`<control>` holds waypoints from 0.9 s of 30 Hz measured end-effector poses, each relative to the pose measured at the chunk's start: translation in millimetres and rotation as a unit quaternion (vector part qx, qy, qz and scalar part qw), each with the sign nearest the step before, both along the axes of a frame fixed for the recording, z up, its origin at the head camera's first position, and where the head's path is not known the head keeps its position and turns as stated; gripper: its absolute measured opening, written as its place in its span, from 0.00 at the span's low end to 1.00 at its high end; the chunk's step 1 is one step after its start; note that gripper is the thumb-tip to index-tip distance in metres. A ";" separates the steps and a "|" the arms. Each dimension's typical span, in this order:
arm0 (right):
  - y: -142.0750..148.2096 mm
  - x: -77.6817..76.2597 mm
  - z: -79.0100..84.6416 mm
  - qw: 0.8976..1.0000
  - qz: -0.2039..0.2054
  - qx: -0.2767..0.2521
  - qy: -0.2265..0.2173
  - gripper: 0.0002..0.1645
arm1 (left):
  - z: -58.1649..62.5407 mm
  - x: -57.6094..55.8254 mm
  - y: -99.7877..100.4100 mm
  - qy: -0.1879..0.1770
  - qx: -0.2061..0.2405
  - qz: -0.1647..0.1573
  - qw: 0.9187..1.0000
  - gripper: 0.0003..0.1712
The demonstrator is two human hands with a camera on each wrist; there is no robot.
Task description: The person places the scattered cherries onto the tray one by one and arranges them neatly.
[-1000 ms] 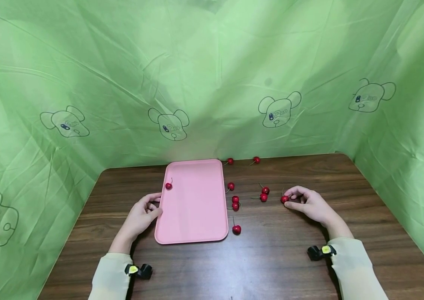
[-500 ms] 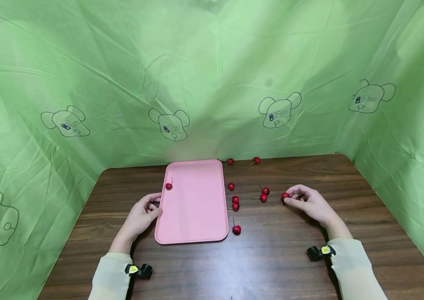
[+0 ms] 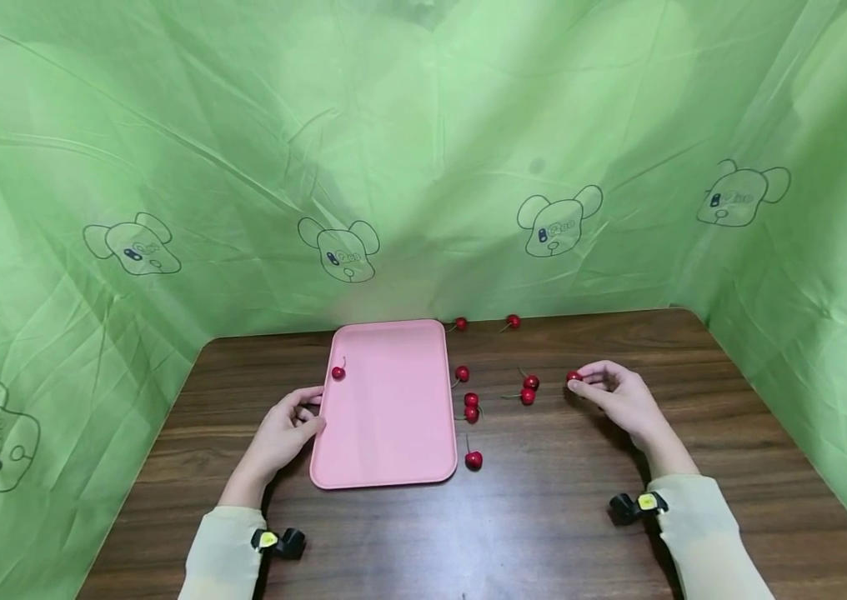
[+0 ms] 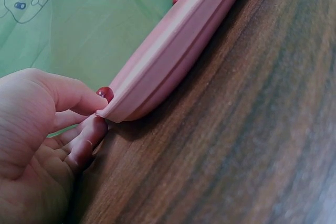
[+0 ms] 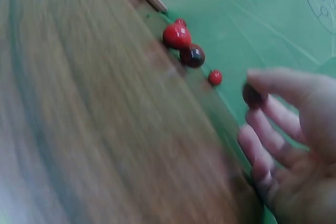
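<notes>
Pinching one cherry [image 3: 573, 377], your right hand [image 3: 622, 400] is well to the right of the pink tray [image 3: 389, 417]; your left hand [image 3: 280, 433] grips that tray's left edge. A second cherry [image 3: 338, 373] lies inside the tray, more cherries [image 3: 472, 400] right of it on the wooden table [image 3: 393, 542].

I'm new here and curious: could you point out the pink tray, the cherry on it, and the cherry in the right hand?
Pink tray [image 3: 393, 417], head view: bare middle of its flat base.
Cherry on the tray [image 3: 338, 373], head view: middle of the fruit.
Held cherry [image 5: 253, 96], right wrist view: its dark visible side.
</notes>
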State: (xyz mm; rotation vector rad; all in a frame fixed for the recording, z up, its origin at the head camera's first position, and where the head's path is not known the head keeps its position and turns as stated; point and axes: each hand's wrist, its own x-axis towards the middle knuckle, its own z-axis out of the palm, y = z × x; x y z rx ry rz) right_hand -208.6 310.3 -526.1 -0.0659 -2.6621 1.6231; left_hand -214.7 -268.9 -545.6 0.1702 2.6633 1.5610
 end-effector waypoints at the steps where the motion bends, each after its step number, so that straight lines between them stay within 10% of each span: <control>1: -0.5 -0.1 1.5 1.000 -0.014 -0.002 -0.004 0.26 | 1.1 0.6 1.1 -0.001 0.002 0.000 1.000 0.29; 11: -27.3 -5.5 25.0 0.997 -0.058 -0.044 0.028 0.27 | 6.3 3.4 3.5 0.003 -0.009 0.002 1.000 0.29; 27: -129.7 -57.1 64.0 0.991 -0.020 -0.075 0.109 0.21 | 2.2 0.1 0.5 0.008 -0.010 -0.002 1.000 0.29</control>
